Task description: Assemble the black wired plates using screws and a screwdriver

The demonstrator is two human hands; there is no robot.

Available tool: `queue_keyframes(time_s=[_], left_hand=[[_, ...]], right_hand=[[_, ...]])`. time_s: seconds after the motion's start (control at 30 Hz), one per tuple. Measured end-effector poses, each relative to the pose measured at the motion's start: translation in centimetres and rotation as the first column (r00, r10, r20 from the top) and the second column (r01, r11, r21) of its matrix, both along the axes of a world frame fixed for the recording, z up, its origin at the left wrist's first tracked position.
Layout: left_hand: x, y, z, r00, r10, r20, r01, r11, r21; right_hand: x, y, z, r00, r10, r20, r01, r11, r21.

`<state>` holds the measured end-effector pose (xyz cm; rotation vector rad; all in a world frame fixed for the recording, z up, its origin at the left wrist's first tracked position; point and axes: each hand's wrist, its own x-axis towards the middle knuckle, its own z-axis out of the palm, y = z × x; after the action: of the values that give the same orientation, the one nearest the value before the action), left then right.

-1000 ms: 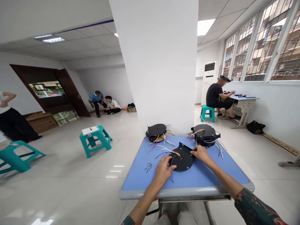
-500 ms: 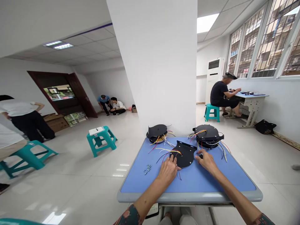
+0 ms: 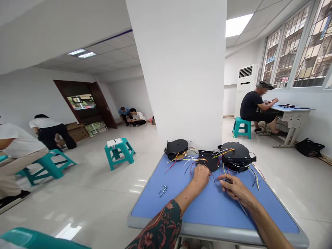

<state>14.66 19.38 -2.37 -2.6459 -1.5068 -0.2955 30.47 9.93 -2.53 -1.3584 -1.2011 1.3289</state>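
Since the earlier frame, the black sector-shaped metal plate [image 3: 209, 162] has moved toward the far edge of the blue worktop [image 3: 207, 211], and now sits near the middle of that edge, just beside the right-hand wired black round assembly [image 3: 237, 155]. It lies flat, with its long axis running side to side across the worktop. Its straight side faces the far edge and its curved side faces the near edge. Yellow, red and white wires [image 3: 190, 160] fan out across it.

The left hand [image 3: 201, 175] rests at the plate's near curve, fingers bent downward among the wires; whether they pinch a wire cannot be told. A floral sleeve [image 3: 162, 226] covers the left forearm. The right hand [image 3: 234, 189] sits nearer the worktop's near edge, with fingers closed around a small screwdriver [image 3: 228, 181], whose thin shaft points toward the near right corner.

A second wired black round assembly [image 3: 176, 148] stands at the far edge, left of the plate. Small metal nuts [image 3: 163, 190] lie in a loose cluster toward the worktop's left edge, well apart from both hands.
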Motion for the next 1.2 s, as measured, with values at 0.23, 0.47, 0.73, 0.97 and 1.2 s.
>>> queue_keyframes(time_s=[0.23, 0.47, 0.73, 0.97, 1.2], left_hand=[[3.0, 1.8, 0.1, 0.999, 0.038, 0.0, -0.038, 0.999, -0.012], [3.6, 2.3, 0.2, 0.999, 0.026, -0.032, -0.026, 1.0, -0.008], [3.1, 2.4, 0.1, 0.997, -0.023, -0.076, 0.024, 1.0, 0.008], [1.0, 1.7, 0.8, 0.998, -0.062, 0.011, 0.062, 0.997, 0.039], [-8.4, 6.0, 5.4, 0.921, 0.243, 0.306, -0.285, 0.953, 0.103]], right_hand=[[0.0, -0.1, 0.3, 0.989, 0.07, -0.13, -0.075, 0.997, -0.029], [0.0, -0.1, 0.3, 0.986, 0.062, -0.156, -0.065, 0.998, -0.018], [0.7, 0.5, -0.4, 0.987, 0.086, -0.139, -0.091, 0.995, -0.033], [1.2, 0.7, -0.8, 0.984, 0.123, -0.128, -0.129, 0.991, -0.032], [0.7, 0.5, -0.5, 0.982, 0.141, -0.122, -0.148, 0.988, -0.05]])
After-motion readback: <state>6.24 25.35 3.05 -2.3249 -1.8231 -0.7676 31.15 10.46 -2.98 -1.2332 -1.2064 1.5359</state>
